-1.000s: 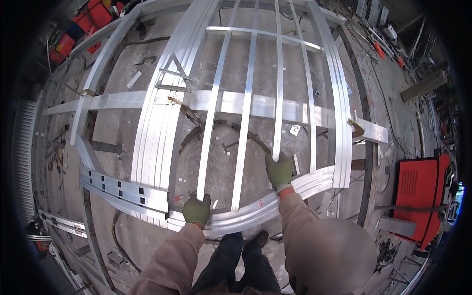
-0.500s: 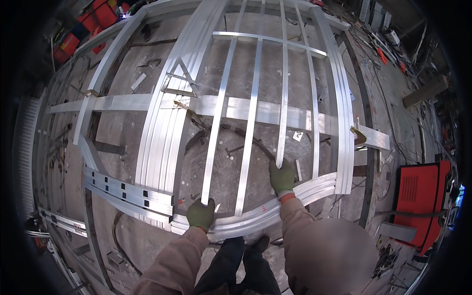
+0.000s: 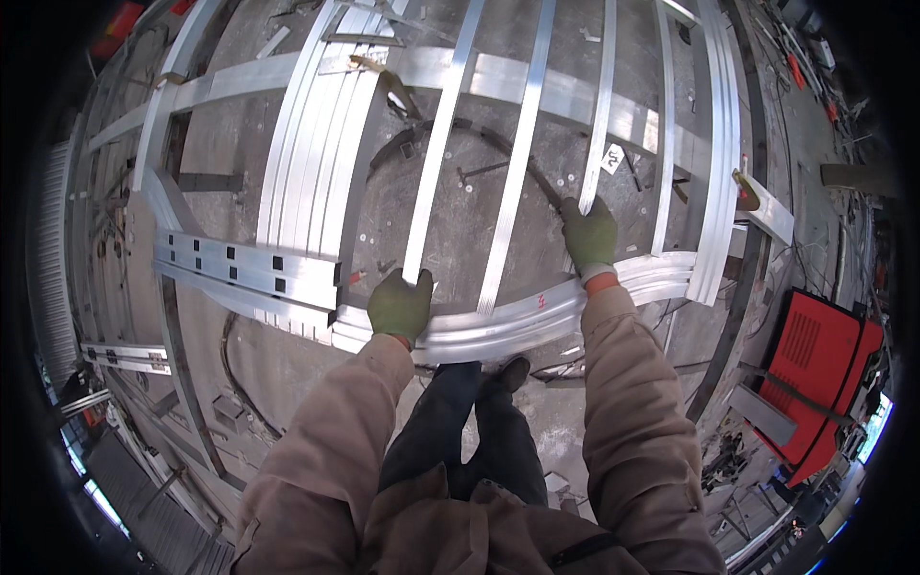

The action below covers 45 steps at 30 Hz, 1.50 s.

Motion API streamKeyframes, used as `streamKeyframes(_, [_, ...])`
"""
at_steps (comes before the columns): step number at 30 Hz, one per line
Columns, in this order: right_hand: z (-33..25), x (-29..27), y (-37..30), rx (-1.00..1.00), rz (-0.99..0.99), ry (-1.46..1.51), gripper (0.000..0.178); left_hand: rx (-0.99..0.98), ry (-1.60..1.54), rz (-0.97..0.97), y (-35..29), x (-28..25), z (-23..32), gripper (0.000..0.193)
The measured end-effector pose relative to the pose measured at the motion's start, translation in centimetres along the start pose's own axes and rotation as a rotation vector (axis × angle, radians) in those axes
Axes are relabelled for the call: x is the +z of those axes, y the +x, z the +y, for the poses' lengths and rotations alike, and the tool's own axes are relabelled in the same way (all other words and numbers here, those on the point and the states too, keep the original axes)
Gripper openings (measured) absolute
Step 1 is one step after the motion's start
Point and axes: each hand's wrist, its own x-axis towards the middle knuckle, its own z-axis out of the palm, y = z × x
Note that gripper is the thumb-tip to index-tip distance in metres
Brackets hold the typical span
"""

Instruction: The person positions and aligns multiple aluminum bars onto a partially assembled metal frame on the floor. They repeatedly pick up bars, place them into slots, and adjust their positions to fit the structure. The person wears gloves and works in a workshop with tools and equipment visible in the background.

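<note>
My left hand [image 3: 400, 309], in a green glove, is closed around the near end of a slim silver metal bar [image 3: 436, 158]. Farther right, my green-gloved right hand [image 3: 588, 237] grips the near end of another such bar [image 3: 603, 96]. Between them a third bar [image 3: 517, 163] runs down to a curved, ribbed metal rail [image 3: 508, 324], which lies just on my side of both hands. A fourth bar [image 3: 664, 144] stands to the right of my right hand. The gloves hide the ends of the two held bars.
A wide ribbed profile [image 3: 307, 163] borders the bars on the left, another [image 3: 721, 163] on the right. A flat crossbeam [image 3: 244, 84] passes beneath them. A slotted metal piece [image 3: 249, 268] sits left of the curved rail. A red machine [image 3: 815, 369] stands at right.
The view has tilted down toward me, so the frame sits higher in the picture and more of my arms shows. Both hands keep their hold on the same bars.
</note>
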Motion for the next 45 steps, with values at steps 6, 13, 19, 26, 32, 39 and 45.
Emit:
streamKeyframes(6, [-0.1,0.0,0.1,0.036,-0.012,-0.001,0.049,-0.025,-0.012,-0.025,-0.3,-0.8,1.0,0.066])
streamKeyframes(13, [-0.7,-0.2,0.1,0.035,-0.022,-0.035,0.049,-0.012,0.004,-0.009,0.0,-0.3,0.2,0.064])
streamKeyframes(19, [-1.1,-0.4,-0.6,0.040,0.016,-0.023,0.051,0.017,0.009,0.023,-0.3,0.0,0.4,0.061])
streamKeyframes(26, [-4.0,-0.9,-2.4,0.097,0.005,0.085,0.050,-0.040,-0.010,0.024,-0.7,-0.8,1.1,0.059])
streamKeyframes(32, [-1.7,-0.8,-4.7,0.033,0.091,-0.049,0.051,-0.017,0.011,0.012,-0.4,-0.5,1.1,0.059])
streamKeyframes(39, [-3.8,-2.9,-7.1,0.124,0.029,-0.128,0.054,-0.013,0.008,0.019,-0.5,-0.4,1.2,0.061])
streamKeyframes(45, [-7.3,-5.1,-7.7,0.140,-0.078,-0.454,0.061,0.002,0.058,0.057,0.0,0.2,-0.1,0.061])
